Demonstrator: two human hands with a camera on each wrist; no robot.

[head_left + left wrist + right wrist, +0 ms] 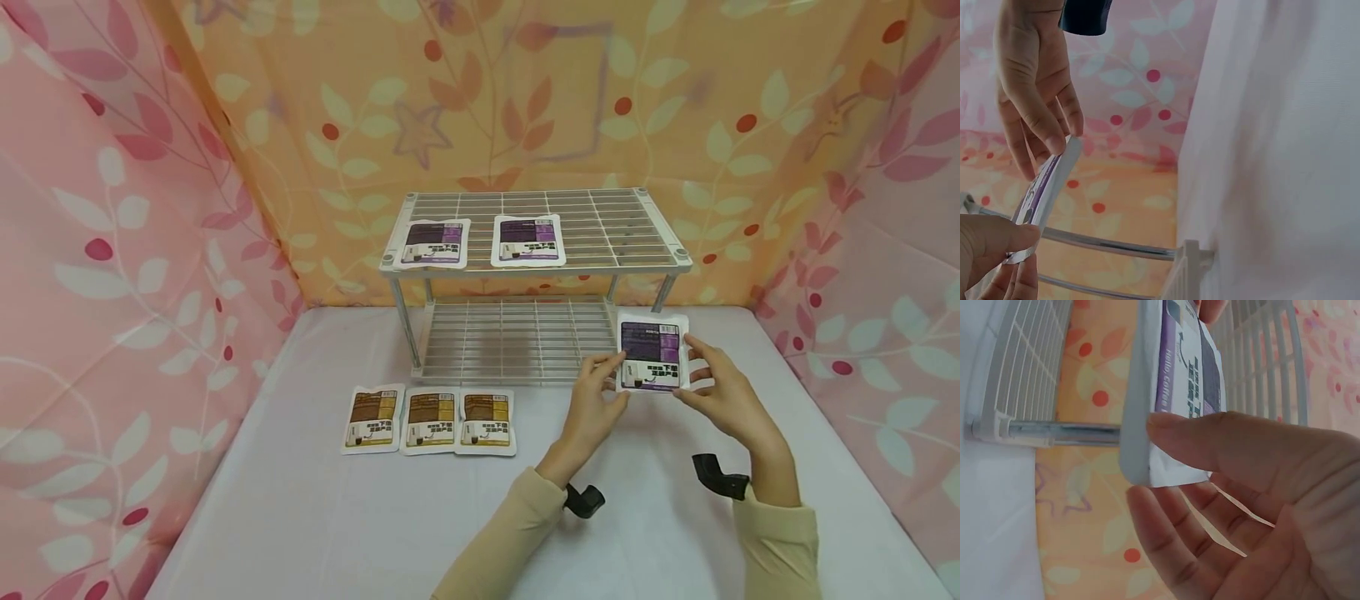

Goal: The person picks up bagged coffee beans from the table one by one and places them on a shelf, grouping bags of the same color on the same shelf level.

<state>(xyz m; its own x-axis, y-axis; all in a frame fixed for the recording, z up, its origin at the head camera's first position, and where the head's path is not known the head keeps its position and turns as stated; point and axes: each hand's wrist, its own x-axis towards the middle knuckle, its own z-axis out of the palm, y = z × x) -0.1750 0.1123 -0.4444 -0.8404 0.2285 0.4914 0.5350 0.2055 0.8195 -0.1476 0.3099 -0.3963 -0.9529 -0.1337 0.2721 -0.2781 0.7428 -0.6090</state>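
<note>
A white coffee packet with a purple label (651, 346) is held upright between both hands, in front of the rack's right end. My left hand (592, 400) pinches its left edge, thumb low and fingers behind. At the opposite edge my right hand (727, 396) grips the packet, its thumb on the printed face in the right wrist view. Two more purple packets, the left one (435, 243) and the right one (527, 241), lie on the top shelf of the white wire rack (622, 229). The lower shelf (517, 337) shows behind the hands.
Three brown-labelled packets, left (373, 419), middle (430, 422) and right (485, 422), lie in a row on the white table (300, 517), in front of the rack. Patterned cloth (465, 100) hangs at the back and both sides. Black curved pieces sit at both wrists.
</note>
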